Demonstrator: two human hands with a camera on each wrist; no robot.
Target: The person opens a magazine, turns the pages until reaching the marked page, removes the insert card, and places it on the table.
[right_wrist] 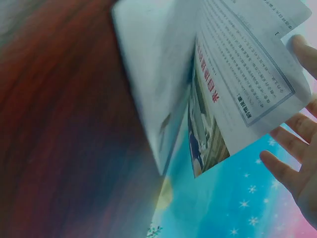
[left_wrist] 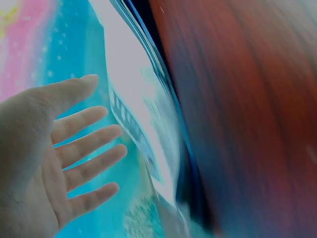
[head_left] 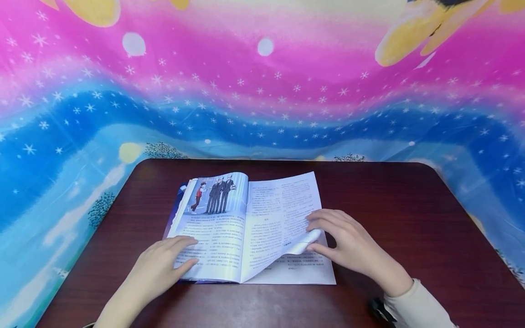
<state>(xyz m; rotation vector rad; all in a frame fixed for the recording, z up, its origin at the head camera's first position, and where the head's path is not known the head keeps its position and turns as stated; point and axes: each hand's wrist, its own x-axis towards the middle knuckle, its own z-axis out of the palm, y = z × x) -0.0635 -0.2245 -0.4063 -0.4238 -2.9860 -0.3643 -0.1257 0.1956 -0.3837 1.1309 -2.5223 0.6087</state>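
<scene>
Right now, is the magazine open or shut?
Open. The magazine lies spread on the table, with print on both sides of its middle fold, and one page curls up at its lower corner.

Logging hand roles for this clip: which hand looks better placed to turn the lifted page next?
Probably the right hand: its thumb and fingers bracket the curled edge of the lifted page. The left hand is on the opposite side, at the outer edge of the left-hand page.
</scene>
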